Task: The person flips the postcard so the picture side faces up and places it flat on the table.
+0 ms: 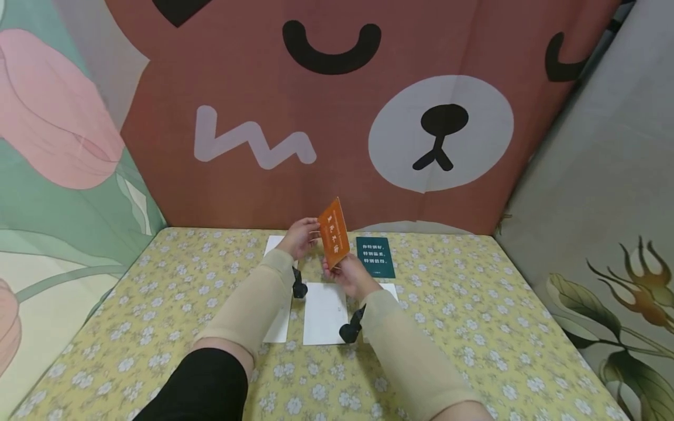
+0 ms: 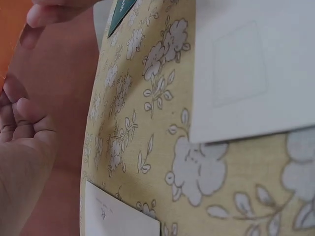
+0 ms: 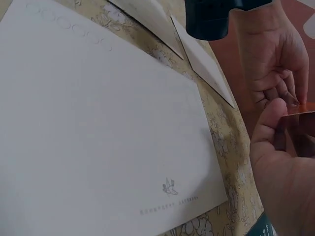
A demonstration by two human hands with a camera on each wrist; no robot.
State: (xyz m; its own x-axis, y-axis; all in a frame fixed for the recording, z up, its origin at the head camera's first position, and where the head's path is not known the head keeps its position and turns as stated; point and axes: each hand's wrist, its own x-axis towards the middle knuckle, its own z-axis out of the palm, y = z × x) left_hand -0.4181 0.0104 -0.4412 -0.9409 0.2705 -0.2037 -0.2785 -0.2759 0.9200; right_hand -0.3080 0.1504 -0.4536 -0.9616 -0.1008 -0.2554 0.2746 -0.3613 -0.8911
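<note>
- Nearest, a white card is seen, nearer than and left of the green card; it could be brushed askew if the right wrist were lowered.
- Just left of the green card, the orange card's lower edge is gripped by the right hand.
- Above that grip, left of the green card, the orange card is held tilted; by uneven pulling it might be bent.
- Farther left of the green card, the orange card's upper left side is gripped by the left hand; through loosened fingers it might be dropped.
</note>
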